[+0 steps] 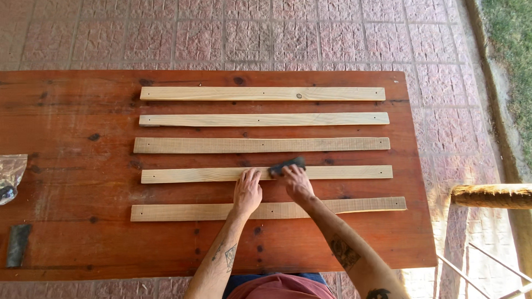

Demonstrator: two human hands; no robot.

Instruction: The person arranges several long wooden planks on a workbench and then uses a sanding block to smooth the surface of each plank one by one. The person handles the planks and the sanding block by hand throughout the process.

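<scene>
my right hand [296,182] is clamped on a dark sanding block [288,165], pressed onto the fourth slat [354,172] near the middle of the frame. my left hand [247,191] lies flat with fingers spread on the same slat, just beside the block, pinning it down and gripping nothing. five pale wooden slats in a row across the red worktop [72,111]. can't really tell which are sanded; the third slat [221,145] looks rougher and greyer than the rest, so i'd guess plenty is left. at the left edge, a plastic bag [10,174] and a dark strip [18,243].
</scene>
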